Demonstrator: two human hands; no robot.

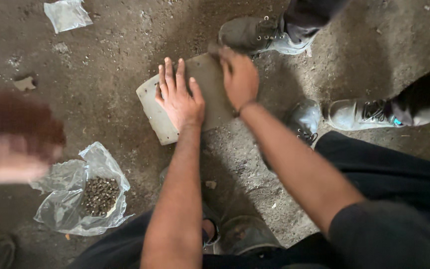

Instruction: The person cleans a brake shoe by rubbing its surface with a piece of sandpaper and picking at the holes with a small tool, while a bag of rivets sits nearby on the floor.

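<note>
A grey curved pad with small holes along its edge [153, 107] lies on the dirty concrete floor. My left hand [177, 97] rests flat on it, fingers spread. Over the pad's far right corner, my right hand [240, 77] is curled around something small and dark; what it is cannot be made out. Both my forearms reach forward from the bottom of the view.
A clear plastic bag of small dark metal pieces [98, 195] lies open at lower left. Another plastic bag [67, 14] lies at top left. Someone's shoes [255, 35] [357, 113] stand close behind the pad. A blurred hand of another person [11, 149] is at the left.
</note>
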